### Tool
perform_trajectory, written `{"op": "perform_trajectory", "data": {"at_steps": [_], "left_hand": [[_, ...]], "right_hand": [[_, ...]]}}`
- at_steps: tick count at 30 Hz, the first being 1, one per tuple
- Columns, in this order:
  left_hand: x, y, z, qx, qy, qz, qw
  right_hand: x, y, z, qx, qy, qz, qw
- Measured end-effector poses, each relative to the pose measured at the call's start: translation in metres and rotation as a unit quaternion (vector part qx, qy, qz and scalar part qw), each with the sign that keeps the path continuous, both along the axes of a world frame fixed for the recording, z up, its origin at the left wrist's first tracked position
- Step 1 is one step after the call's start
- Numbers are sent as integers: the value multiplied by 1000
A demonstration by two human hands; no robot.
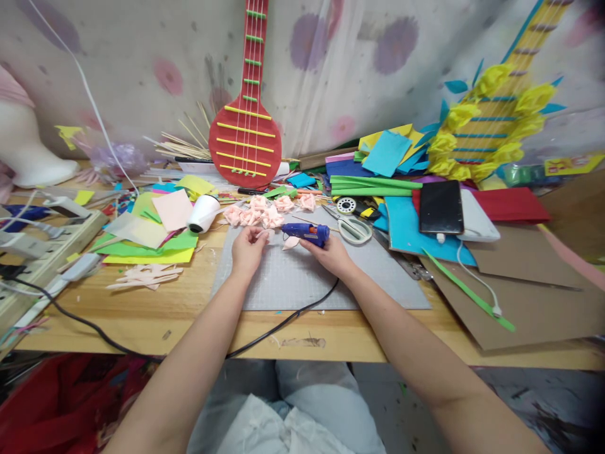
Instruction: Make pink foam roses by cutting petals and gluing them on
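My right hand (331,254) is closed around a blue glue gun (307,232), its nozzle pointing left over the grey cutting mat (302,277). My left hand (248,249) pinches a small pale pink paper piece (263,234) close to the nozzle. Another pale petal (290,243) lies on the mat between the hands. Several finished pink paper flowers (265,213) sit in a row just beyond my fingers. The gun's black cord (283,321) trails off the near table edge.
Scissors (352,228), a phone (441,207) on a white power bank, and stacks of coloured foam sheets (387,157) lie right. A white cup (204,213), coloured paper, pink scraps (144,276) and a power strip (42,252) sit left. Brown cardboard (529,296) covers the right. A red craft guitar (246,126) leans behind.
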State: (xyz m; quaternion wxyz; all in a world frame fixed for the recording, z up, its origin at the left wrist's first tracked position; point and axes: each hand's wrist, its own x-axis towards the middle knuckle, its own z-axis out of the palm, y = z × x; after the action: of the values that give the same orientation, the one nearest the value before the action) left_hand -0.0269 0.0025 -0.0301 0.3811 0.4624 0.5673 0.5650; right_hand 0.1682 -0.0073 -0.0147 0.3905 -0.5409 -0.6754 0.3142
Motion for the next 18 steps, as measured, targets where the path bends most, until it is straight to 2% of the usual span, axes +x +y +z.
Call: {"op": "perform_trajectory", "data": {"at_steps": [9, 18], "left_hand": [[0, 0, 0, -4, -8, 3, 1000], [0, 0, 2, -3, -11, 5, 1000]], "right_hand": [[0, 0, -2, 11, -15, 21, 1000], [-2, -6, 6, 33, -52, 43, 997]]}}
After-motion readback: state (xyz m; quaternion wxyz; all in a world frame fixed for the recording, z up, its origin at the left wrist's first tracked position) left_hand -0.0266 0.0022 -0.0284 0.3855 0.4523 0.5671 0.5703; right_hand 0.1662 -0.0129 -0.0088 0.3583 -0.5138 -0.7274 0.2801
